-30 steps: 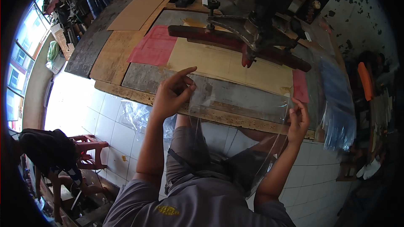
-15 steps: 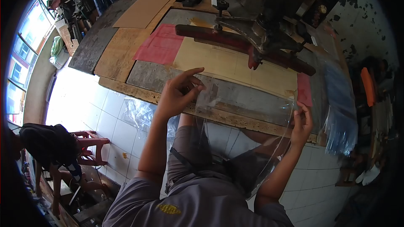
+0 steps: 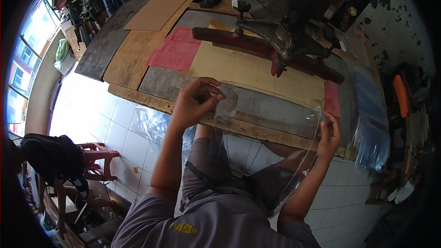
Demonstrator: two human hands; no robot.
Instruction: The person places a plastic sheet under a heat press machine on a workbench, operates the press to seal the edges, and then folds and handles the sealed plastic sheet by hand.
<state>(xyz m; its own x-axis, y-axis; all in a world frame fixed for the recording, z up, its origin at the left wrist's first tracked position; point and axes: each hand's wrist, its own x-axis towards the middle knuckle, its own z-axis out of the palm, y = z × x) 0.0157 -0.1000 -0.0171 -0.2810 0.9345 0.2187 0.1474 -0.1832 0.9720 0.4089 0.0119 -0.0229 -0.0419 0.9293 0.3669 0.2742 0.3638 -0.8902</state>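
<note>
A clear plastic sheet hangs between my two hands over the front edge of the workbench and down toward my lap. My left hand pinches its left upper part between thumb and curled fingers. At the right side, my right hand grips the sheet's edge with bent fingers. Beyond the hands, a pale yellow sheet lies on the grey metal plate, with a pink sheet at its left end. Over it sits a press head with a dark red bar.
Clear bluish plastic sheets hang off the bench's right side. Brown cardboard lies at the back left. Crumpled clear plastic is below the bench edge. Another person is at the lower left near a red stool.
The index finger of my left hand has curled inward and dropped slightly toward the thumb. My right hand and the press stay nearly still.
</note>
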